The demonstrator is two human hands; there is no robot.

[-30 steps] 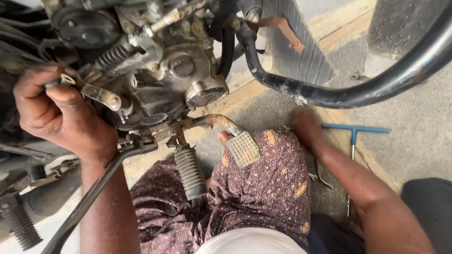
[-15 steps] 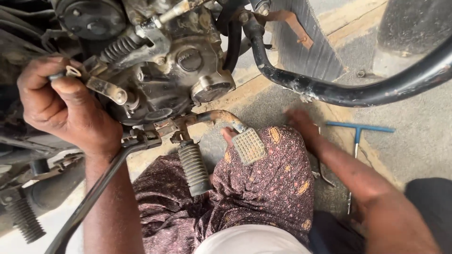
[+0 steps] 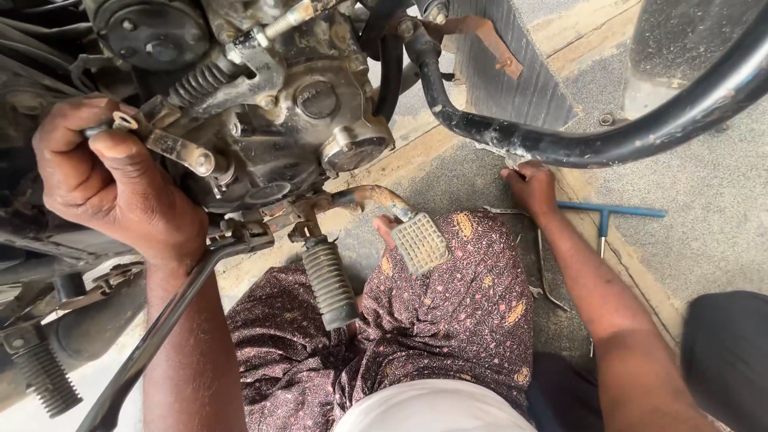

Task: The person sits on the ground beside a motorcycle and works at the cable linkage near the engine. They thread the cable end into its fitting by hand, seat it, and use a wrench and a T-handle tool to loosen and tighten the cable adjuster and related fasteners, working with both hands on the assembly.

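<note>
A greasy motorcycle engine [image 3: 296,120] fills the upper left of the head view. My left hand [image 3: 112,180] is closed around a small metal part [image 3: 120,122] at the end of a lever on the engine's left side. My right hand [image 3: 532,186] reaches down to the grey floor, fingers resting near thin metal tools [image 3: 544,264], just under the black crash guard tube [image 3: 560,144]. A blue T-handle wrench [image 3: 612,212] lies right beside that hand. The brake pedal [image 3: 420,242] and ribbed footpeg [image 3: 330,284] hang over my patterned trousers.
A black kick lever [image 3: 172,320] runs diagonally along my left forearm. A second ribbed footpeg [image 3: 44,380] sits at the lower left. A dark ribbed panel [image 3: 500,72] stands behind the guard tube. Grey floor with a tan strip extends to the right.
My right hand has slid farther up the floor toward the crash guard and the blue wrench. My left hand stays gripped on the engine part; the view has shifted slightly.
</note>
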